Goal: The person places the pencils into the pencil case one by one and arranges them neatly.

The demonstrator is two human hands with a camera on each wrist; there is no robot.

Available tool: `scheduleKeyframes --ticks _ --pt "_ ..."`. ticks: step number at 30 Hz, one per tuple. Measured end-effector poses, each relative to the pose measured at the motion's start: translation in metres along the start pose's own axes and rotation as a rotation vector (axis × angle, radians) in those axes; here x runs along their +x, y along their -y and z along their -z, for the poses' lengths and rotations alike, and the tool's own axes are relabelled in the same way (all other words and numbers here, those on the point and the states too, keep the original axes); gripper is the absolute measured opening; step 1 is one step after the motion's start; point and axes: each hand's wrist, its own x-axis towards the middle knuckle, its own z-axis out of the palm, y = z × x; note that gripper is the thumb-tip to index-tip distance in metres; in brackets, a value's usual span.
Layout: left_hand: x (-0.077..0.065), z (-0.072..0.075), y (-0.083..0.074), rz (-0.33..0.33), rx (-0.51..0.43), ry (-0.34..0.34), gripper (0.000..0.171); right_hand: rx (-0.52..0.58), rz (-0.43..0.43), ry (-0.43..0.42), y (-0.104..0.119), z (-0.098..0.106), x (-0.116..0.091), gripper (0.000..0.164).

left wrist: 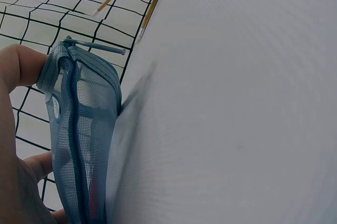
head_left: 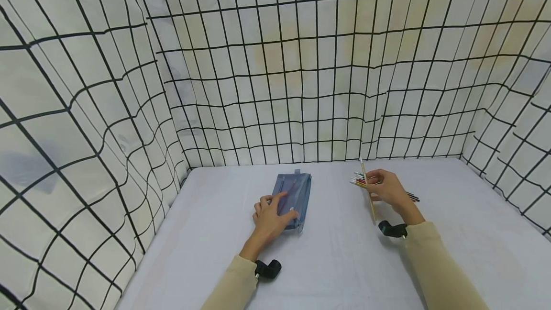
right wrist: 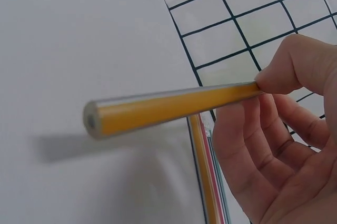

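Note:
A blue mesh zip pouch [head_left: 294, 190] lies on the white table, with something pinkish showing faintly through it. My left hand [head_left: 269, 216] rests on its upper face, thumb and fingers spread. In the left wrist view the thumb touches the pouch [left wrist: 87, 129] beside its zipped edge. My right hand [head_left: 387, 189] pinches a yellow pencil [head_left: 371, 202] between thumb and fingers, tilted and raised off the table. The pencil [right wrist: 158, 109] points its flat end towards the right wrist camera. Under the right hand lies a bundle of pencils [head_left: 412, 196], partly hidden by it.
A white cloth covers the table [head_left: 336, 262]. Black grid netting [head_left: 275, 75] over white sheeting stands along the back and both sides. Each wrist wears a small black camera mount [head_left: 268, 269].

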Motion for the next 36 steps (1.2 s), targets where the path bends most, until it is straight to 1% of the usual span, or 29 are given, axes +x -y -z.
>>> scheduleKeyframes --ticks 4,17,23,28,36 --pt "0.000 0.000 0.000 0.001 0.002 -0.001 0.075 0.030 -0.011 -0.005 0.001 -0.004 0.000 0.043" --pt "0.001 0.000 0.000 -0.003 -0.003 -0.001 0.073 0.097 -0.057 0.039 0.004 -0.018 0.002 0.045" --pt "0.000 0.000 0.000 0.002 -0.008 -0.001 0.074 0.191 -0.091 0.088 0.006 -0.023 0.000 0.044" --pt "0.000 -0.001 0.001 0.003 -0.010 -0.003 0.073 0.238 -0.121 0.108 0.009 -0.029 -0.001 0.046" --pt "0.000 -0.001 0.000 0.004 -0.015 -0.002 0.072 0.264 -0.140 0.112 0.011 -0.041 -0.004 0.046"
